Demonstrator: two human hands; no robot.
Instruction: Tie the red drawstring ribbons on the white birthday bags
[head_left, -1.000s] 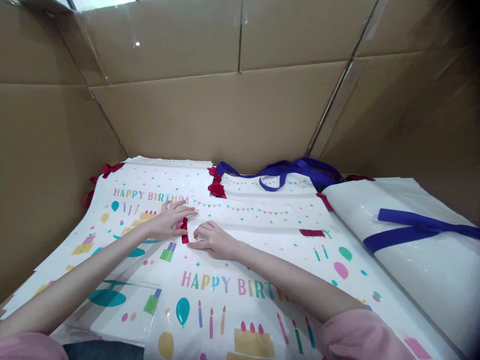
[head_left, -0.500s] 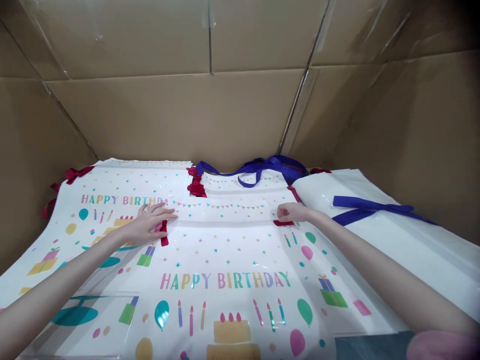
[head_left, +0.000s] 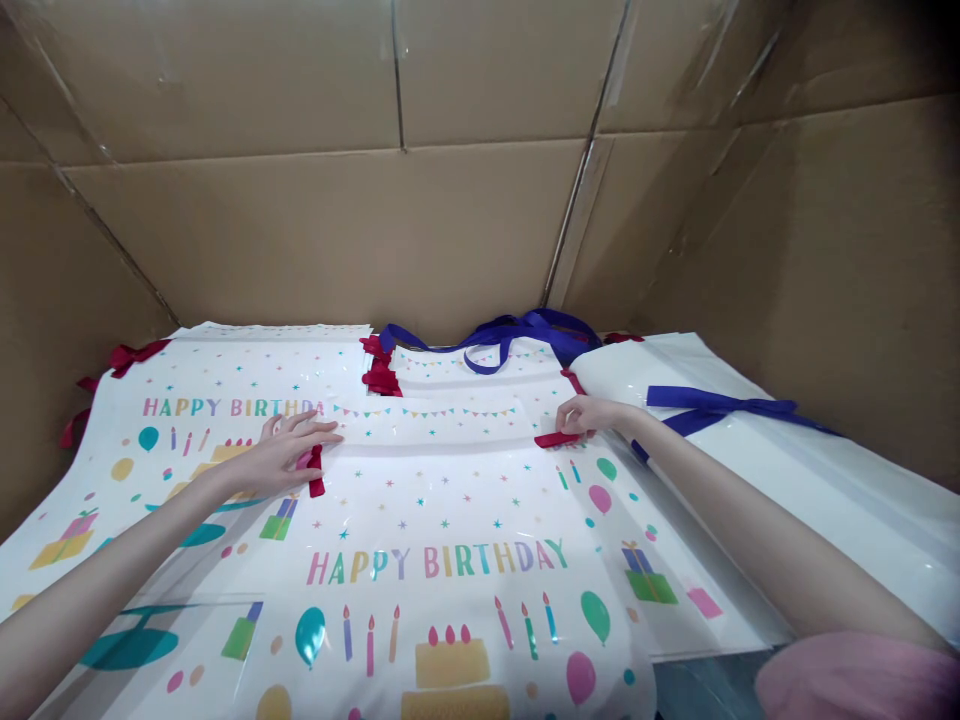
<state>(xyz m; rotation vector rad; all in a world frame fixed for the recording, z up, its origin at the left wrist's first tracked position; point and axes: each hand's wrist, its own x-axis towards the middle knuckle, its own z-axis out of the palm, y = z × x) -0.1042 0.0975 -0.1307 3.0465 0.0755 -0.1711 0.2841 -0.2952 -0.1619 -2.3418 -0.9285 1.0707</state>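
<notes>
A flat, glossy white gift bag point(head_left: 450, 510) printed with "HAPPY BIRTHDAY", balloons, candles and a cake lies in front of me. My left hand point(head_left: 289, 455) rests at its upper left edge, fingers stretched and spread. A short red ribbon point(head_left: 316, 472) shows by that thumb. At the upper right edge, my right hand point(head_left: 589, 414) has curled fingers closed on a second red ribbon point(head_left: 556, 439). The fingertips there are partly hidden.
More birthday bags point(head_left: 247, 365) lie at the left, with red ribbon bows point(head_left: 139, 356). Blue ribbon point(head_left: 510, 328) loops behind the front bag. At the right lies a plain white stack point(head_left: 750, 455) with a blue ribbon point(head_left: 720, 403). Cardboard walls point(head_left: 337, 240) enclose everything.
The view has shifted slightly, so most things sit further left. The front bag's right edge has shifted against the bags beneath. My right fingers now bend further over the red ribbon.
</notes>
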